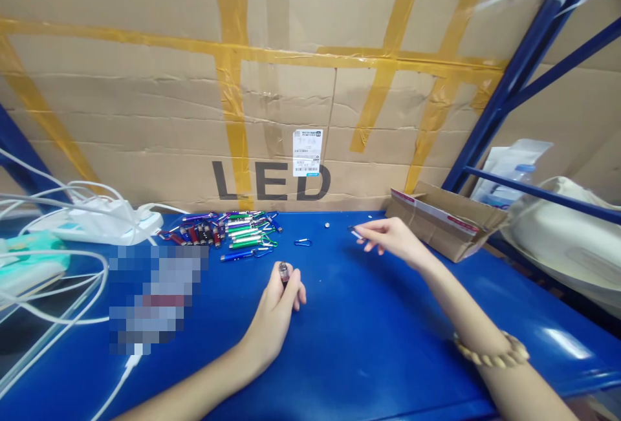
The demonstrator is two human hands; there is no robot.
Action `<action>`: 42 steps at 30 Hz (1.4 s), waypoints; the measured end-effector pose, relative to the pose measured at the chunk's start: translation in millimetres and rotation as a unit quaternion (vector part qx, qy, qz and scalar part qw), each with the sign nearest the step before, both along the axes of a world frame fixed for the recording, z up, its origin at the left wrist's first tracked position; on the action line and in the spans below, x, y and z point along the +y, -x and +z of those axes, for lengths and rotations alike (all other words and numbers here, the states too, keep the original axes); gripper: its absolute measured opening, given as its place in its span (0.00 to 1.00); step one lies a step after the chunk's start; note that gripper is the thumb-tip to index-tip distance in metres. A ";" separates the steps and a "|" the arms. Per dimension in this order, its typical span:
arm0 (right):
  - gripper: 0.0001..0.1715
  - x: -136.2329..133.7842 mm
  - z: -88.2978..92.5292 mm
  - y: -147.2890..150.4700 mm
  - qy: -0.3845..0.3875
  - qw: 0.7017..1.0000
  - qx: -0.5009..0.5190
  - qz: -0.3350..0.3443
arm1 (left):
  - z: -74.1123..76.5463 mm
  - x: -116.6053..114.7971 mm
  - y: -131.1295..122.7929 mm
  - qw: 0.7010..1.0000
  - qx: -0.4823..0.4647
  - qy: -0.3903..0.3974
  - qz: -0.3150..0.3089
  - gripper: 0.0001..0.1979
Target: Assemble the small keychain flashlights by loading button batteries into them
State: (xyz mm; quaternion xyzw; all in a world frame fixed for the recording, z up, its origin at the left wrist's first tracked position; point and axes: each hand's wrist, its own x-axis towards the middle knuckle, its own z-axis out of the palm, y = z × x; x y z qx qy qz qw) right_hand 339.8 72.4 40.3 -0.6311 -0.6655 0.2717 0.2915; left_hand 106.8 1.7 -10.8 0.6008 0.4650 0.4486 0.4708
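Observation:
My left hand (272,317) is closed around a small dark keychain flashlight (284,269), its clear-looking end pointing up above the fingers. Most of its body is hidden in the palm. Farther right, my right hand (391,241) is raised over the table, thumb and fingers pinching a tiny dark piece (352,228) too small to name. Between the hands and farther back, a loose blue carabiner clip (303,242) lies on the table. Behind it is a small round silvery part (326,225). Several keychain flashlights (245,238) in blue, green, red and dark colours lie piled at back left.
The blue table (339,343) backs onto a large taped cardboard box (160,117) marked LED. An open small carton (436,220) stands at back right by a blue rack post (495,97). White cables and a power strip (111,220) crowd the left, near a pixelated object (162,291).

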 end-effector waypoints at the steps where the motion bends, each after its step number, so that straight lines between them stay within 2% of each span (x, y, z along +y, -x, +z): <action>1: 0.21 -5.1 -1.8 12.5 0.016 0.995 0.070 0.063 | -0.1 0.6 0.2 1.000 -0.003 0.006 -0.004 0.16; 3: 0.22 -16.8 -7.6 36.7 0.064 0.974 0.154 0.152 | -0.1 1.6 0.9 1.000 -0.012 0.014 -0.014 0.15; 5: 0.22 -28.3 -14.4 55.9 0.102 0.955 0.189 0.206 | 1.0 1.9 1.6 0.999 -0.025 0.011 -0.018 0.14; 10: 0.22 -42.9 -24.9 73.9 0.128 0.930 0.204 0.276 | 5.0 1.9 2.9 0.999 -0.046 -0.003 -0.021 0.14; 14: 0.24 -43.9 -24.7 73.3 0.098 0.937 0.172 0.286 | 2.0 5.5 3.8 0.999 -0.037 -0.026 0.009 0.12; 17: 0.22 -46.6 -23.1 73.8 0.002 0.949 0.099 0.298 | -0.2 7.1 5.0 0.996 0.007 -0.068 0.054 0.11; 20: 0.17 -49.9 -23.7 74.8 -0.098 0.941 0.031 0.323 | -0.5 5.5 6.5 0.989 0.064 -0.116 0.072 0.10; 26: 0.14 -53.3 -30.2 77.8 -0.164 0.921 -0.065 0.347 | -2.3 1.7 8.8 0.972 0.139 -0.179 0.060 0.10; 34: 0.13 -55.6 -41.4 82.8 -0.185 0.922 -0.053 0.336 | -2.6 2.8 8.4 0.967 0.145 -0.200 0.057 0.11; 38: 0.11 -55.1 -41.5 83.4 -0.199 0.925 -0.019 0.323 | -4.0 4.6 8.7 0.967 0.141 -0.206 0.055 0.10; 42: 0.10 -51.2 -37.8 81.8 -0.142 0.938 0.032 0.314 | -3.9 6.8 9.5 0.973 0.128 -0.181 0.061 0.10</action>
